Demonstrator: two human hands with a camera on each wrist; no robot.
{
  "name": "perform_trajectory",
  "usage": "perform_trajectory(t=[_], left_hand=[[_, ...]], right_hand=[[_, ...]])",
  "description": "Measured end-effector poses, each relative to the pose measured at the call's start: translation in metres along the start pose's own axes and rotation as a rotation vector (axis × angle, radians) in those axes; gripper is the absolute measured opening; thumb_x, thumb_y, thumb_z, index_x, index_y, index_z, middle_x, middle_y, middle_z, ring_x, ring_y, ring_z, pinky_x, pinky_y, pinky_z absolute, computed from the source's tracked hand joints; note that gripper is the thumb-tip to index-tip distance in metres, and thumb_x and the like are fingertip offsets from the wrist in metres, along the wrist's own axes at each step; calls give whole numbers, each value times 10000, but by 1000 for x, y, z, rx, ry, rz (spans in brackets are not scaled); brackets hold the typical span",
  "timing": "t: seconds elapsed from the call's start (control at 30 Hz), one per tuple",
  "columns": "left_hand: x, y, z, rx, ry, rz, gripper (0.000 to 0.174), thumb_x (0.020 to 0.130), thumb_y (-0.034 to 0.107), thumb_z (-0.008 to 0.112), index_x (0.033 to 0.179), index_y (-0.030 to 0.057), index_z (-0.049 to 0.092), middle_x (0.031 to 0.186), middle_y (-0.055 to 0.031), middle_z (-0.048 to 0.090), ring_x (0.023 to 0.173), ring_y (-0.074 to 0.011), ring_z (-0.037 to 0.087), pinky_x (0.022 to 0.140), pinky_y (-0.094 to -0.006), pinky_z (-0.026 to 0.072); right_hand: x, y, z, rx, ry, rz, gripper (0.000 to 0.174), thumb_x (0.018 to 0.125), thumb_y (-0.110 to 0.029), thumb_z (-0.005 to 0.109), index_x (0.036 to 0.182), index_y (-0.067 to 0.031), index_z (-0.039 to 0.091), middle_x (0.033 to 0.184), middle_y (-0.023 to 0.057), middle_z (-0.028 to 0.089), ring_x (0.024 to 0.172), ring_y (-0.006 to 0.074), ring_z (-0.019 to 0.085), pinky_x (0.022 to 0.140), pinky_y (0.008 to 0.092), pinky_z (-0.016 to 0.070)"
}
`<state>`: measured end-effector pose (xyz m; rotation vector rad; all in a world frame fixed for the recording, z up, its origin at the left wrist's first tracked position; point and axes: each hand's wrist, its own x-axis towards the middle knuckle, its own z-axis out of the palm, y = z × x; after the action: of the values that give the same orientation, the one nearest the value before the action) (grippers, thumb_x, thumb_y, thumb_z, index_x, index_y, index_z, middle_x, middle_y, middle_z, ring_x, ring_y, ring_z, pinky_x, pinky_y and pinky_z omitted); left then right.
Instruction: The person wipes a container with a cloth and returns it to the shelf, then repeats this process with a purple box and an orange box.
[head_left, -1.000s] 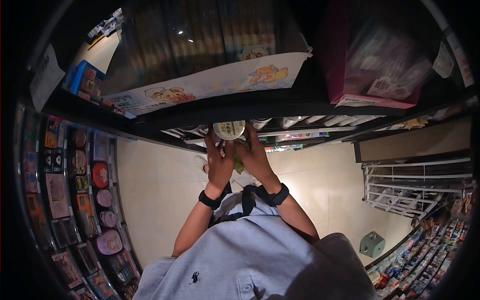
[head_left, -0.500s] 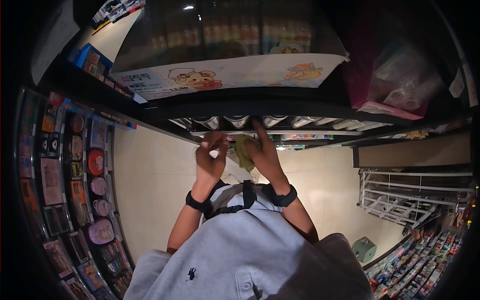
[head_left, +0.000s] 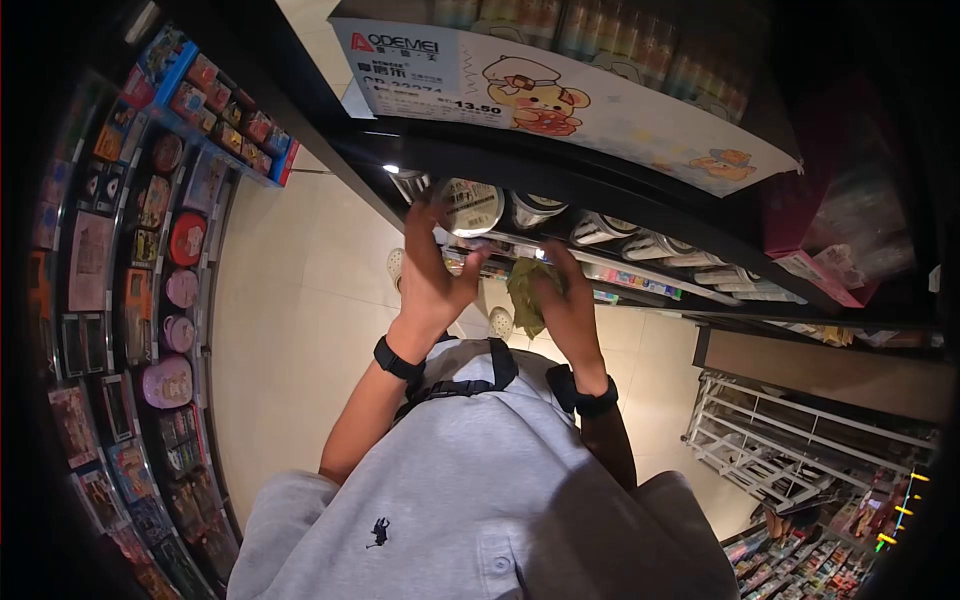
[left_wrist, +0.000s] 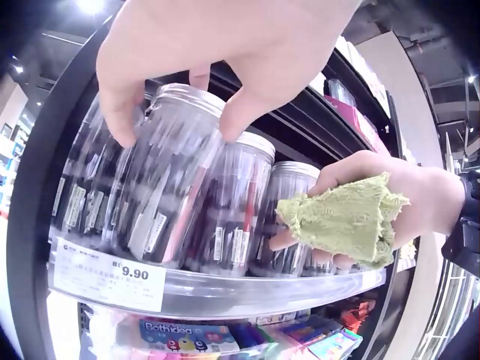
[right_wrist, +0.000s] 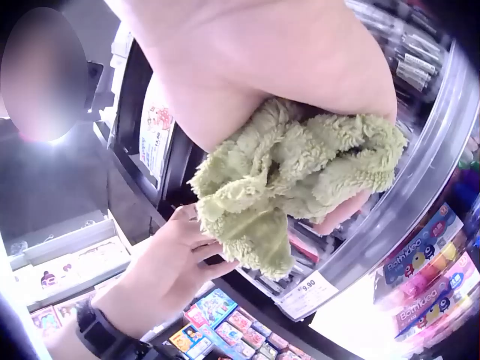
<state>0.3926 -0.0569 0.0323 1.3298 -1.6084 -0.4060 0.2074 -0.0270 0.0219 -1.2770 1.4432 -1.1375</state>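
A clear plastic jar [left_wrist: 154,195] with a silver screw lid leans forward on the shelf, its lid [head_left: 473,207] turned toward me in the head view. My left hand [head_left: 428,290] grips it from above, thumb and fingers on opposite sides near the lid in the left wrist view. Thin packaged items show inside the jar. In my right hand [head_left: 575,318] is a bunched, fluffy green cloth [right_wrist: 300,161], held beside the front of the jar row. The right fingers are mostly hidden behind the cloth in the right wrist view.
More silver-lidded jars [left_wrist: 240,199] line the shelf behind a clear front lip with a 9.90 price tag [left_wrist: 109,274]. A printed display box [head_left: 600,105] sits on the shelf above. Coloured packs [left_wrist: 187,337] lie below. Another rack [head_left: 150,300] stands at left, a white wire rack [head_left: 790,440] at right.
Both hands were at a jar's lid, then came apart below the row. Now the left hand has hold of a tilted jar farther left in the row, while the right keeps the cloth.
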Motion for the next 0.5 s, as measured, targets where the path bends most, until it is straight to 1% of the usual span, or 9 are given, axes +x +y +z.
perform_trajectory(t=[0.03,0.07,0.17,0.23,0.3,0.37,0.43,0.47,0.5], left_hand=[[-4,-2,2,-191,-18,-39,845,727,30,805,1422,-5,327,1383,-246,389,1275,-358,465,1023,-449,435],[-8,-3,5,-189,19,-19,940,705,4,821,1441,-43,239,1400,-223,392,1271,-341,467,1048,-440,424],[-11,-11,11,-131,2,-108,916,679,10,832,1423,-27,300,1420,-222,388,1282,-347,468,1043,-426,426],[-6,-10,19,48,3,-24,880,647,11,834,1390,-17,363,1396,-228,423,1269,-355,481,1025,-408,440],[-3,-11,25,21,-37,232,872,594,21,829,1337,-31,377,1356,-282,423,1225,-447,462,1025,-465,417],[-3,-8,19,9,0,285,860,613,36,831,1341,-33,377,1306,-268,504,1187,-421,528,998,-447,450],[-17,0,1,-388,-121,-116,801,650,41,821,1328,-41,402,1251,-250,577,1122,-359,610,958,-415,488],[-20,0,-5,-322,-14,111,761,683,67,820,1328,-58,436,1256,-175,596,1127,-246,604,949,-376,493],[-22,-2,-9,-321,-17,115,761,683,67,820,1328,-58,436,1256,-175,596,1127,-246,604,949,-376,493]], right_hand=[[0,-3,0,-2,-3,-3,470,915,-116,566,1355,38,503,1164,188,657,1037,194,627,896,295,483],[0,-6,-1,43,-45,8,406,925,-112,555,1305,31,540,1146,173,660,1015,188,626,883,294,484],[-1,-18,3,121,-32,-5,307,939,-96,534,1218,18,590,1117,144,661,988,184,623,872,291,481],[7,-18,9,160,24,-42,269,944,-85,525,1182,12,605,1104,130,659,985,187,620,874,289,478],[12,-15,17,220,31,-99,267,941,-77,517,1180,8,598,1074,114,652,991,181,607,891,288,465],[8,-25,14,229,7,-86,269,937,-61,499,1179,11,591,1097,109,640,1024,181,594,912,292,454],[-6,-38,13,289,-33,-202,271,934,-54,483,1174,21,584,1123,112,628,1048,185,582,926,301,447],[-14,-36,18,316,46,-202,275,931,-64,477,1165,31,587,1134,134,627,1053,237,592,928,345,455],[-13,-40,23,319,50,-204,275,931,-64,477,1165,31,587,1134,134,627,1053,237,592,928,345,455]])
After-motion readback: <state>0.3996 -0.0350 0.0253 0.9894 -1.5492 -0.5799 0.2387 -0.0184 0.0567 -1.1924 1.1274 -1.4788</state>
